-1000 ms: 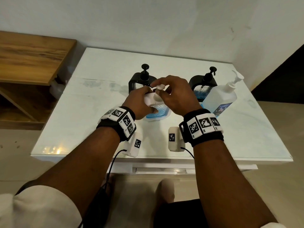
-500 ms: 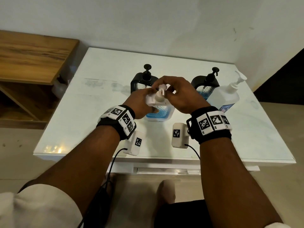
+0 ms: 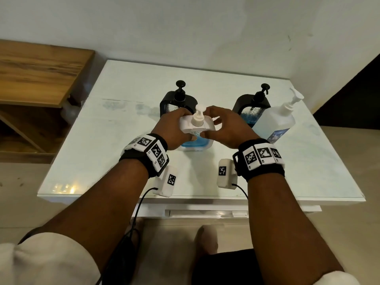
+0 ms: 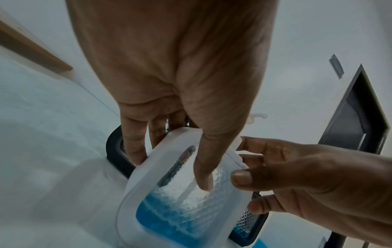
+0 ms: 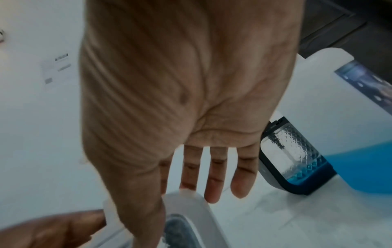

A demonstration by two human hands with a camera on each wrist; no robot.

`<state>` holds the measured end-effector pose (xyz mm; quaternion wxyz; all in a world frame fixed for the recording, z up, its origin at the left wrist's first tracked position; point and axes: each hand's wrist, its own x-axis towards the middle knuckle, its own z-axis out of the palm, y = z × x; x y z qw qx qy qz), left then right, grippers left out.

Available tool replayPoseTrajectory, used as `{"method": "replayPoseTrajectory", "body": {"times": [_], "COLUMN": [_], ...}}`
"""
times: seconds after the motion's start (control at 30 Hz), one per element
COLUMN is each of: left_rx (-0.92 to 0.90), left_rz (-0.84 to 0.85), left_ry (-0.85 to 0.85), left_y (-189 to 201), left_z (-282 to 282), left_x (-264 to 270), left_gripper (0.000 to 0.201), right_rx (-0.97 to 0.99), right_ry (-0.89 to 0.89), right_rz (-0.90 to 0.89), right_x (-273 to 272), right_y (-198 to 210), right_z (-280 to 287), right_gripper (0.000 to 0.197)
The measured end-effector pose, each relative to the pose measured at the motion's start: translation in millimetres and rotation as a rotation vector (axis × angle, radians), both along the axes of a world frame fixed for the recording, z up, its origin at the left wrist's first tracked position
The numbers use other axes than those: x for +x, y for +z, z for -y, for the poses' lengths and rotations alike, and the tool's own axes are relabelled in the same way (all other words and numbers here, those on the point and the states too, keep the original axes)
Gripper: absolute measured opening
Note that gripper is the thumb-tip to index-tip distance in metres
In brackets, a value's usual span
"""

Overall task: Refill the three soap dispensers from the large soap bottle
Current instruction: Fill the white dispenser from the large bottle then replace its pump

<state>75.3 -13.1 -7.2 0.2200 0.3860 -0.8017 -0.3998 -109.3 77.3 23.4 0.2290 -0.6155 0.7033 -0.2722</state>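
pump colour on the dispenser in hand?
White pump on a white-framed dispenser; clearest in the head view.

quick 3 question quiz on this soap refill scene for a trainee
1. True or false: the white dispenser has its pump on.
2. Which hand's thumb lies across the white dispenser's clear front? A) left B) right
3. How many black dispensers stand behind the hands?

Key
1. True. A white pump stands on its top.
2. A. The left hand grips it, with the thumb on the front. The right hand is at its right side.
3. Two: one on the left, one beside the large bottle.
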Motion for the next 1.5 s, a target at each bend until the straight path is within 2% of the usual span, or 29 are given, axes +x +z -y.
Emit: {"method": "replayPoseTrajectory", "body": {"times": [0.23,0.43,0.73,0.93,1.13,1.37,1.5], "left_rx": [0.035,0.078,0.113,0.121,0.131,0.105,0.102], "left_rz": [-0.034,-0.034,-0.039,-0.02,-0.018,0.025,0.034], "left_ry": [-0.009,0.028,-0.001,0.001,0.003,-0.012,-0.012], "left_y": [1,2,-2,-5,-6,-6,-7], "left_z": [-2,-1,-2,2,2,1,0], "left_x": [-1,-5,-8,-10,-12,-10,-11], "left_gripper": [0.065,0.085,0.064,0.061,0.06,0.057,0.055], "right_rx": [-0.037,-0.031,0.058,0.119,0.18,0.215,0.193], "right_ry": [-0.006,-0.098,-0.166,-0.162,-0.176,-0.177,-0.176], "right_rz": [-0.064,-0.169,-0.27,-0.362,-0.489,-0.542,-0.566], "right_x": [-11,-36,-46,-50,-57,-64,-67], "right_y": [0,7,3,21,26,31,28], "right_z": [0,1,24,51,64,73,74], "right_gripper": [0.048,0.058,0.062,0.06,0.049,0.046,0.038]}}
